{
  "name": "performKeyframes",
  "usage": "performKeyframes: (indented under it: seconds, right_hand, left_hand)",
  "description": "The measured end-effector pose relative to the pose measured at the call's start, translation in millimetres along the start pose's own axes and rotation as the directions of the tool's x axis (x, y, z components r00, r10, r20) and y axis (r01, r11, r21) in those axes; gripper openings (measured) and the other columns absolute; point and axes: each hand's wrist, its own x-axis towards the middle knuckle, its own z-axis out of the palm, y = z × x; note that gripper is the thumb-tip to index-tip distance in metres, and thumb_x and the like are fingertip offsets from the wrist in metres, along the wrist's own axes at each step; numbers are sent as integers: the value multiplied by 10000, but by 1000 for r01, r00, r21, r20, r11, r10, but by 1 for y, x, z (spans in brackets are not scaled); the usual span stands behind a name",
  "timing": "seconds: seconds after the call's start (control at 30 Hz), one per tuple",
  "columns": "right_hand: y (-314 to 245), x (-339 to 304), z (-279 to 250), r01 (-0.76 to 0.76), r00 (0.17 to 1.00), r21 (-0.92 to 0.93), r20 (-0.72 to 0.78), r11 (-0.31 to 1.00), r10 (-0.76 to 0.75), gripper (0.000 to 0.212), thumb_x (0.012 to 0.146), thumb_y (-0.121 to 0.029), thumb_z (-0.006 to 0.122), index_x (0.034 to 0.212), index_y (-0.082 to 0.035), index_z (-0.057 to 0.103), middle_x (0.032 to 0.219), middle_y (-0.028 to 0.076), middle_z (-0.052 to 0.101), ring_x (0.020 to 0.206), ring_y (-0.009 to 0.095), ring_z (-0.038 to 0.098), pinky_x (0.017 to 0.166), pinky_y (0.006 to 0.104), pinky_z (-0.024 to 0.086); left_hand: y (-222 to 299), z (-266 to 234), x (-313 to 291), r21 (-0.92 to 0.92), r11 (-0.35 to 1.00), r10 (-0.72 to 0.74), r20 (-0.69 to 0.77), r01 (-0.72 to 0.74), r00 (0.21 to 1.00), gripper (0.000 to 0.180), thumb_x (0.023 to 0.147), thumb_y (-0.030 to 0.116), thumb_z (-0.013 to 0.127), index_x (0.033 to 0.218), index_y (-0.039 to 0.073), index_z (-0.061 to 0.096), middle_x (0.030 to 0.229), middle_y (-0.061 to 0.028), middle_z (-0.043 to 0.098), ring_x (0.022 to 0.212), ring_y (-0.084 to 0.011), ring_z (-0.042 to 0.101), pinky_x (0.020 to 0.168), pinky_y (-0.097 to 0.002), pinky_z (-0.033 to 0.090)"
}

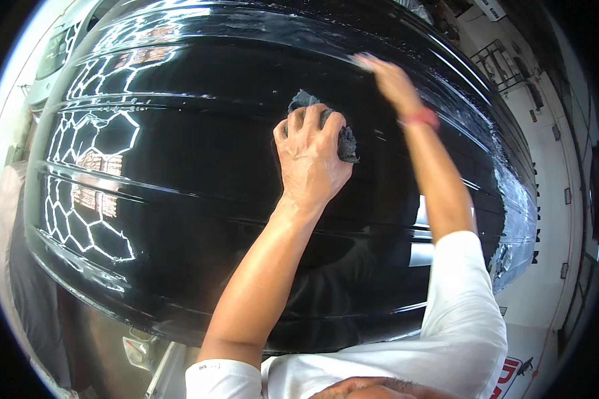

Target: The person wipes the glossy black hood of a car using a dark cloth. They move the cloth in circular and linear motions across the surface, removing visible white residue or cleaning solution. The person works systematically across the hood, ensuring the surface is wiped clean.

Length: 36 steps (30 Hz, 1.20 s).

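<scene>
A large glossy black vehicle roof (206, 139) with long raised ridges lies under both my hands. My left hand (311, 149) is closed round a crumpled dark grey cloth (347, 144) and presses it on the middle of the roof. Farther off and to the right, my right hand (394, 83), with a red band (422, 118) at its wrist, is over a wet-looking stretch of the surface. Motion smears its fingers. Something pale shows at the fingertips, too blurred to name.
Cloudy, wrinkled, wet-looking material (512, 206) covers the roof's right end. Hexagonal lights (96, 139) reflect at the left. A pale vehicle (56, 56) stands at the far left. Below the near edge is a whitish container (140, 351). A metal rack (499, 66) stands at the far right.
</scene>
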Motion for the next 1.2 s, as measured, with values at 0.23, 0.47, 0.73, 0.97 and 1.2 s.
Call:
performKeyframes:
  seconds: [0.23, 0.47, 0.73, 0.97, 1.2]
  right_hand:
    - [-102, 135, 67, 156, 945, 68, 280, 985, -169, 488, 1140, -214, 384, 1605, -216, 529, 1676, 75, 520, 1548, 281, 485, 1279, 617, 347]
    - [135, -101, -30, -514, 826, -127, 194, 849, 529, 501, 1171, -319, 365, 1637, -230, 524, 1728, 32, 468, 1621, 344, 378, 1290, 664, 259]
    - [-164, 201, 114, 6, 962, -81, 272, 997, 17, 616, 1159, -423, 395, 1706, -141, 377, 1789, 98, 344, 1599, 450, 371, 1275, 670, 305]
    - [-3, 62, 46, -177, 957, 1, 232, 984, 172, 572, 1159, -374, 369, 1702, -201, 410, 1789, 68, 351, 1646, 267, 327, 1311, 589, 275]
    - [213, -61, -39, -470, 762, -362, 293, 805, 577, 612, 1138, -324, 332, 1697, -82, 389, 1795, 104, 325, 1656, 271, 302, 1346, 454, 268]
  left_hand:
    - [-14, -10, 3, -4, 1000, 14, 12, -14, 1000, 408, 730, 136, 834, 1127, 152, 741, 1278, -81, 694, 1253, -356, 618, 1035, -491, 469]
    - [4, 0, 7, -225, 968, -123, -20, 115, 992, 388, 694, 106, 872, 1059, 142, 745, 1261, -103, 673, 1230, -366, 611, 1039, -503, 445]
    - [-23, -13, 18, -348, 913, -348, -394, 212, 851, 330, 761, 74, 799, 1070, 80, 684, 1165, -141, 659, 1157, -374, 613, 1030, -491, 480]
    - [-29, -24, 26, -332, 889, -417, -298, 316, 859, 307, 796, 115, 826, 1076, 97, 700, 1158, -127, 673, 1155, -369, 628, 1022, -489, 493]
    - [-86, -104, 8, -297, 953, 130, 228, -59, 965, 358, 726, 91, 862, 1054, 125, 720, 1223, -99, 683, 1229, -390, 614, 1056, -492, 476]
